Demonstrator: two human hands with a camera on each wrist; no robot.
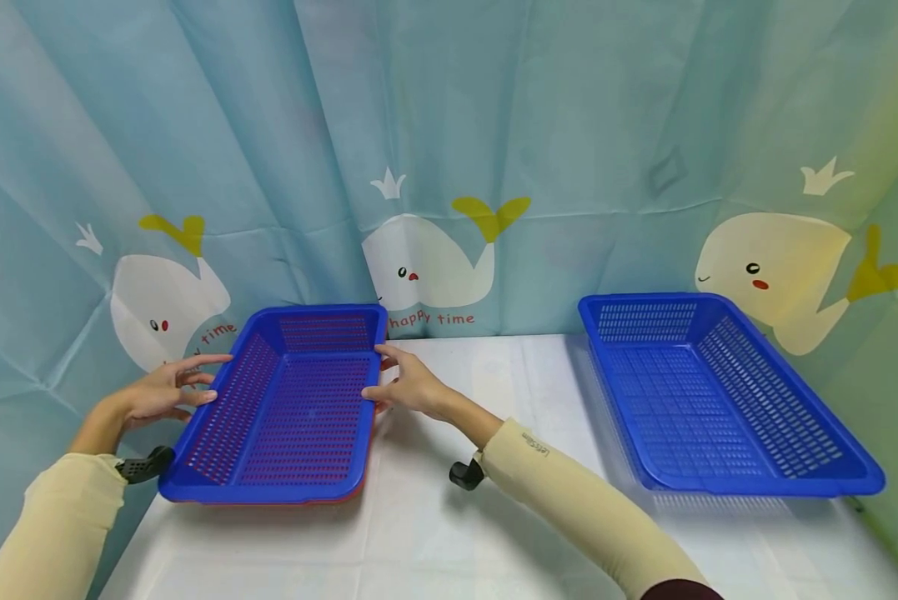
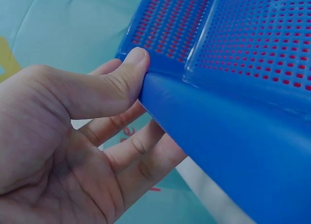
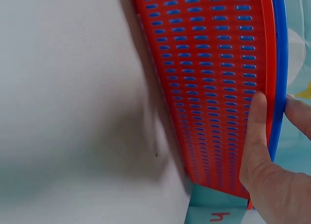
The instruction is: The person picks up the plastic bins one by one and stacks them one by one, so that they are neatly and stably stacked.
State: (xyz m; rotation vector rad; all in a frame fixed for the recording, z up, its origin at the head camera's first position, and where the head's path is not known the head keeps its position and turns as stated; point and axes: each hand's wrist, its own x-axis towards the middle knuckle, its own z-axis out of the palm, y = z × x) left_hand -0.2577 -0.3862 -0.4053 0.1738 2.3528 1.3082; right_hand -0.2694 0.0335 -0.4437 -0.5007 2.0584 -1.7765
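Note:
At the left of the head view, a blue plastic basket [image 1: 261, 492] with slotted walls sits nested in a red basket [image 3: 204, 78]. Red shows through its holes. My left hand [image 1: 152, 392] grips the blue rim on its left side; the left wrist view has the thumb [image 2: 133, 63] on top and the other fingers under the edge. On the opposite side, my right hand [image 1: 414, 383] holds the rim, thumb over the blue edge. One finger [image 3: 256, 122] lies along the red outer wall in the right wrist view.
Another blue basket [image 1: 756, 485] stands at the right of the white table [image 1: 464, 533], with a pale, see-through basket [image 1: 719, 502] under it. Behind the table hangs a light blue curtain [image 1: 449, 108] printed with whales.

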